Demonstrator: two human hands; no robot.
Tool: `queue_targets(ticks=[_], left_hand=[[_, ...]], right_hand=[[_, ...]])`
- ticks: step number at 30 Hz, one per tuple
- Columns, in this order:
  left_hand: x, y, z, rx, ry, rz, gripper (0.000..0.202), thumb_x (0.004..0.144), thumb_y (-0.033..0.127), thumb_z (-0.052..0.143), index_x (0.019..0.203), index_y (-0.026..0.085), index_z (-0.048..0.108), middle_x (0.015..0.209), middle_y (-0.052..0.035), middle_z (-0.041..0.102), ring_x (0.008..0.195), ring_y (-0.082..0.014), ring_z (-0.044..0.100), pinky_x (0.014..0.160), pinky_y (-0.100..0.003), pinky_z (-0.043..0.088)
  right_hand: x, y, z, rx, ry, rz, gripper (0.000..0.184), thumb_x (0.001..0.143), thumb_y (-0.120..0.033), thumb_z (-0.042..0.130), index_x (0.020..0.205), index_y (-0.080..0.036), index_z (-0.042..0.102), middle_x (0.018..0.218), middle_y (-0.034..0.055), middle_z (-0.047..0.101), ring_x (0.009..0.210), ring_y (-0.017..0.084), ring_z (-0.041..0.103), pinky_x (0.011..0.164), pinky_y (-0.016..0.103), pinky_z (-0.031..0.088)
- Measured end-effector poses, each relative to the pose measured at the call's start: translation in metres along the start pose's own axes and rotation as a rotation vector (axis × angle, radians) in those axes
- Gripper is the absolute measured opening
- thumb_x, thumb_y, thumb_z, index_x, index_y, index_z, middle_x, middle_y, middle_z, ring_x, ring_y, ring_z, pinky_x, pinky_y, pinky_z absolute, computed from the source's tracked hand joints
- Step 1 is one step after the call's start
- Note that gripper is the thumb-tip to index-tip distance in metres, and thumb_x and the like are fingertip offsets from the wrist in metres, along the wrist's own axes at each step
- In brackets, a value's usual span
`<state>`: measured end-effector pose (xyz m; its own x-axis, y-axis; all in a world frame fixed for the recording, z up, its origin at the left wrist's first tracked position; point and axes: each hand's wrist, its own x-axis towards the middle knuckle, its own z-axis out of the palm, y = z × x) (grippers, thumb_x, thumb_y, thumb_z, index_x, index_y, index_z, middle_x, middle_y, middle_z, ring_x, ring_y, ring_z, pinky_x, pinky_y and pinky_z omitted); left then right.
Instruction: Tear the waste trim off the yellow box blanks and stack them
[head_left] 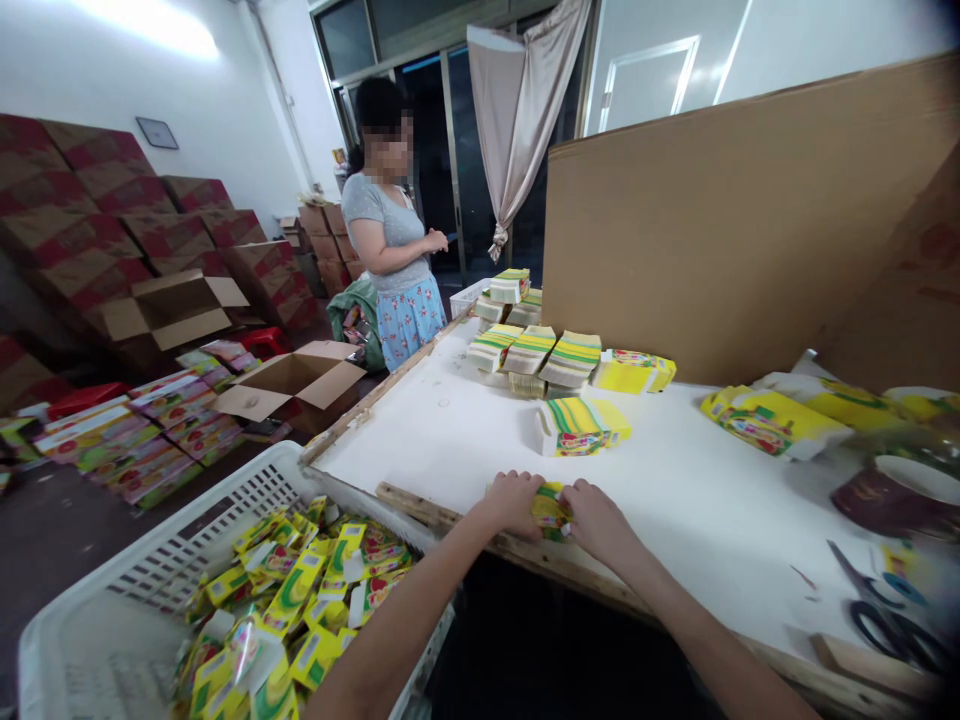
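Observation:
Both hands meet at the table's near edge around a small yellow and green printed carton (551, 512). My left hand (516, 503) is closed on its left side, and my right hand (592, 515) grips its right end. Fingers cover much of the carton. Just beyond them lies a stack of flat yellow cartons (577, 425). Farther back, several bundles of flat cartons (532, 350) sit on the white table (420, 420). To my left, a white plastic basket (112, 570) holds many yellow cartons (300, 590).
At the right are black scissors (885, 610), a dark red cup (900, 495) and more yellow cartons (772, 420). A large cardboard sheet (735, 230) stands behind. Across the table stands a person (394, 240). Open boxes (300, 385) and stacked boxes (67, 230) fill the left side.

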<state>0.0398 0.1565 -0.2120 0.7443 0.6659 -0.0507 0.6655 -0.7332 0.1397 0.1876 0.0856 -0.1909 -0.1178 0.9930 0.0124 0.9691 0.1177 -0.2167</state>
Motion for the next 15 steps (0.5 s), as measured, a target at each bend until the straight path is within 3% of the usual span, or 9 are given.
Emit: queue_targets(ticks=[6, 10, 12, 15], left_hand=[[-0.006, 0.007, 0.003, -0.055, 0.019, 0.051, 0.078, 0.046, 0.049, 0.068, 0.115, 0.023, 0.043, 0.099, -0.0088, 0.057, 0.087, -0.0295, 0.054, 0.076, -0.042, 0.041], [-0.015, 0.005, -0.007, -0.103, 0.071, 0.069, 0.096, 0.047, 0.056, 0.066, 0.128, 0.02, 0.028, 0.123, -0.0161, 0.045, 0.11, -0.0329, 0.042, 0.09, -0.047, 0.032], [-0.028, 0.007, -0.013, -0.179, 0.195, 0.061, 0.107, 0.045, 0.056, 0.068, 0.132, 0.018, 0.018, 0.135, -0.0187, 0.029, 0.123, -0.0348, 0.026, 0.097, -0.052, 0.02], [-0.051, 0.017, -0.016, -0.447, 0.59, -0.066, 0.097, 0.056, 0.044, 0.068, 0.133, 0.018, 0.014, 0.138, -0.017, 0.024, 0.127, -0.0307, 0.019, 0.101, -0.05, 0.014]], right_hand=[[-0.012, 0.0, 0.001, 0.035, -0.025, 0.072, 0.027, 0.06, -0.002, 0.046, 0.083, -0.014, 0.056, 0.086, 0.0104, 0.057, 0.078, 0.022, 0.054, 0.067, 0.028, 0.035], [-0.011, 0.0, 0.002, 0.085, -0.017, 0.106, 0.028, 0.057, -0.006, 0.051, 0.084, -0.014, 0.053, 0.086, 0.0096, 0.057, 0.08, 0.023, 0.054, 0.066, 0.028, 0.035], [-0.011, 0.001, -0.001, 0.127, -0.013, 0.114, 0.026, 0.056, -0.009, 0.053, 0.082, -0.015, 0.051, 0.084, 0.0084, 0.057, 0.077, 0.022, 0.054, 0.063, 0.028, 0.035], [-0.013, 0.004, -0.008, 0.211, -0.012, 0.118, 0.022, 0.058, -0.01, 0.051, 0.078, -0.017, 0.048, 0.074, 0.0034, 0.057, 0.068, 0.017, 0.053, 0.058, 0.024, 0.034]])
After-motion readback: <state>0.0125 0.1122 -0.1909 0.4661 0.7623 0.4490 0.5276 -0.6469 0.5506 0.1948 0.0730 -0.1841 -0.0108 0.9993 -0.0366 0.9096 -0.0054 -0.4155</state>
